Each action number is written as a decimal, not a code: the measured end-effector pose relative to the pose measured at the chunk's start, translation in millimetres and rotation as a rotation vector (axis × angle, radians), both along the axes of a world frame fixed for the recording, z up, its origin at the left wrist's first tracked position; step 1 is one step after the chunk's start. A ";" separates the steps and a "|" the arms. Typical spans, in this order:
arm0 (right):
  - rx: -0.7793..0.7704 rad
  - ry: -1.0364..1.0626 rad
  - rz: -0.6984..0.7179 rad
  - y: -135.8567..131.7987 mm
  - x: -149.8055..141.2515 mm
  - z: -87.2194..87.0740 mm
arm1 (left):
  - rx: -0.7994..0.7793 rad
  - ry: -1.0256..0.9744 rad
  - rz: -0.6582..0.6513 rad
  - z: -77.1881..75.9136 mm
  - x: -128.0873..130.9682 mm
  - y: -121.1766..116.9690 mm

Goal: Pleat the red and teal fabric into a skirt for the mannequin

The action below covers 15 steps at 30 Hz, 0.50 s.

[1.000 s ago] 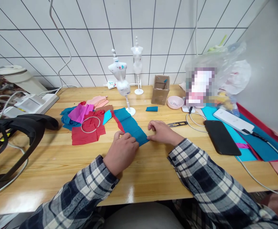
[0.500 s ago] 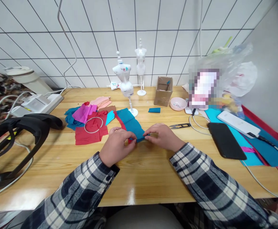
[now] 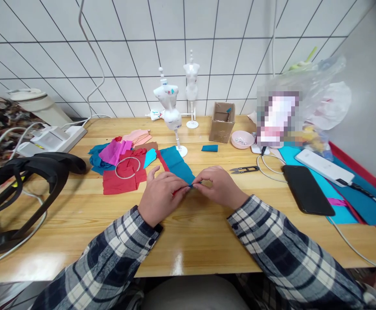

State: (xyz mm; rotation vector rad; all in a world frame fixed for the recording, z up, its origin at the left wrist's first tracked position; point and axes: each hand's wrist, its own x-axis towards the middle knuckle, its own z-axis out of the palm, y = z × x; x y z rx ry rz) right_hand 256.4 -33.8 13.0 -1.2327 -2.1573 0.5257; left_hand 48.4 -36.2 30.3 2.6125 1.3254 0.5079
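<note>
A strip of teal fabric [image 3: 175, 164] with a red edge along its left side lies on the table in front of me. Its near end is pinched between the thumb and fingers of my left hand [image 3: 163, 193]. My right hand [image 3: 218, 186] pinches the same end at its right corner, and the fingertips of both hands nearly meet. My fingers hide part of that near edge. Just beyond the fabric stands a white mini dress form [image 3: 171, 113]. To the left are red cloth pieces [image 3: 119, 181] with a metal ring [image 3: 116, 171] on them.
Thread snips [image 3: 245, 169] lie right of my right hand. Farther back are a cardboard box [image 3: 222, 122], a pink bowl of beads [image 3: 242, 140] and a second dress form [image 3: 191, 82]. A black phone [image 3: 309, 190] lies at right, a black headset [image 3: 29, 189] at left.
My left hand has slid right along the fabric's near end, closer to my right fingertips. The right hand has hardly moved, and less of the near edge shows.
</note>
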 end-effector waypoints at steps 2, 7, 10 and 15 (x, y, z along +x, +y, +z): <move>-0.009 0.020 -0.031 4.1 6.6 0.0 | 0.010 -0.007 0.030 0.8 -1.5 0.1; -0.131 0.175 -0.094 10.8 23.3 2.4 | 0.009 -0.113 0.068 1.9 -10.1 7.3; -0.341 0.453 -0.015 4.2 30.0 12.8 | -0.139 -0.326 -0.055 0.2 -15.4 13.4; -0.615 1.071 0.183 -8.9 42.2 35.7 | -0.633 -0.459 -0.433 -7.1 -15.0 1.0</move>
